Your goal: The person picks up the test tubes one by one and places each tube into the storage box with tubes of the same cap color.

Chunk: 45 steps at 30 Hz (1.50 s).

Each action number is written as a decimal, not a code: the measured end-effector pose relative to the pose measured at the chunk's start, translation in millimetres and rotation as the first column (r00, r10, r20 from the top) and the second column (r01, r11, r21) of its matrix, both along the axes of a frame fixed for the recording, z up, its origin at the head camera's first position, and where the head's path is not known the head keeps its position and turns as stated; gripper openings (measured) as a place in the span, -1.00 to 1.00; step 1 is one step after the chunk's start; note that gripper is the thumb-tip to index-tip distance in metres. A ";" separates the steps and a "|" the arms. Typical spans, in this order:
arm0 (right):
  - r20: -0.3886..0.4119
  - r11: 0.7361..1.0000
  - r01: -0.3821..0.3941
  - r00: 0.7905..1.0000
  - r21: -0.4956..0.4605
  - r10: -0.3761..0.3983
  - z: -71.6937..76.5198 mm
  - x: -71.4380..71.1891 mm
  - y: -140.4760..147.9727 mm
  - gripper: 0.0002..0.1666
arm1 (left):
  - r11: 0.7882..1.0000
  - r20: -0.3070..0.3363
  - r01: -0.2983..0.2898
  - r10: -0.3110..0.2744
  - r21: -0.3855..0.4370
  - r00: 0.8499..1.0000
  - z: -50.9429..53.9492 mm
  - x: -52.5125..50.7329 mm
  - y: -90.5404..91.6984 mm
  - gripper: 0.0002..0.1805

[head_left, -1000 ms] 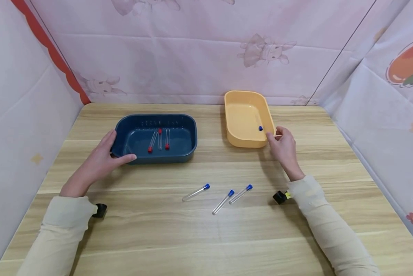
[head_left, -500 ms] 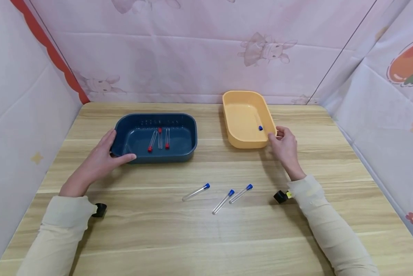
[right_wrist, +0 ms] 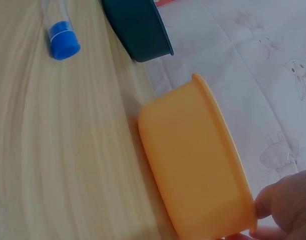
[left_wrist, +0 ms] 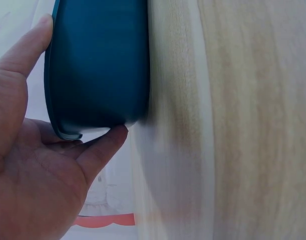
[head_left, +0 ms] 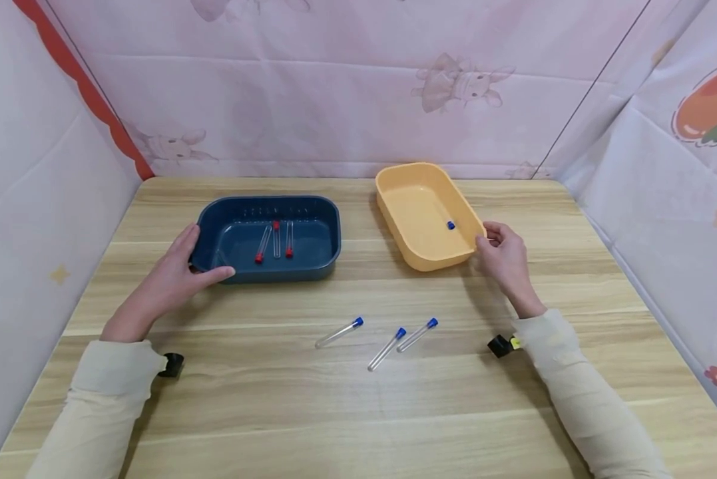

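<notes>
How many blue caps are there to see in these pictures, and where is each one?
4. On the table, three clear tubes carry a left cap, middle cap and right cap. The fourth cap is inside the yellow box.

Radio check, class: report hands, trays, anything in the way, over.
Left hand gripping blue tray. Right hand pinching yellow tray. Three tubes loose in front of trays, none between.

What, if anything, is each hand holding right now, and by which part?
The left hand grips the dark blue tray around its near left corner. The right hand pinches the yellow tray by the rim at its near right corner.
</notes>
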State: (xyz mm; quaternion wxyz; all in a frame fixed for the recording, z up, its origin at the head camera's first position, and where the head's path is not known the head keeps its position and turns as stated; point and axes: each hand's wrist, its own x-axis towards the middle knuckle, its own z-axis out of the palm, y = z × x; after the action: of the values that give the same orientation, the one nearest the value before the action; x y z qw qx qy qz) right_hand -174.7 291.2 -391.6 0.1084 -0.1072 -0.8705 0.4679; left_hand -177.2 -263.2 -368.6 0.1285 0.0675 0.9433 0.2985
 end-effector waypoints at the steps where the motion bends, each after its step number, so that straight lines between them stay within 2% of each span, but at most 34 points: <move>1: -0.003 1.000 -0.008 1.000 -0.001 0.008 0.1 0.4 1.4 -0.47 | 1.000 0.001 -0.001 0.001 -0.001 1.000 -0.1 0.1 -0.1 0.37; 15: -0.050 0.995 -0.097 0.994 -0.030 0.095 -0.9 5.7 23.8 -0.52 | 1.000 0.011 -0.009 0.009 -0.001 1.000 -1.3 -0.8 -0.1 0.36; 24: -0.010 0.991 -0.132 0.991 -0.005 0.132 4.5 5.3 33.0 -0.55 | 1.000 0.002 -0.007 0.007 -0.009 1.000 -2.4 -3.3 -0.9 0.37; 34: 0.033 0.993 -0.119 0.992 0.012 0.118 8.5 -3.1 39.3 -0.58 | 1.000 -0.024 -0.002 0.001 -0.006 1.000 -3.8 -4.4 -1.3 0.36; 45: 0.076 0.993 -0.090 0.993 -0.074 0.095 8.9 -19.9 45.7 -0.54 | 1.000 -0.027 0.004 -0.004 0.002 1.000 -4.2 -2.8 -2.1 0.35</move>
State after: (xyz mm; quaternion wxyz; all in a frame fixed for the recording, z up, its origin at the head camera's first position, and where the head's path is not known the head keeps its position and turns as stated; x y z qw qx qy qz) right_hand -194.6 336.9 -382.7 0.0481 -0.0890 -0.8611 0.4983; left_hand -180.0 -265.3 -372.8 0.1162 0.0738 0.9444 0.2985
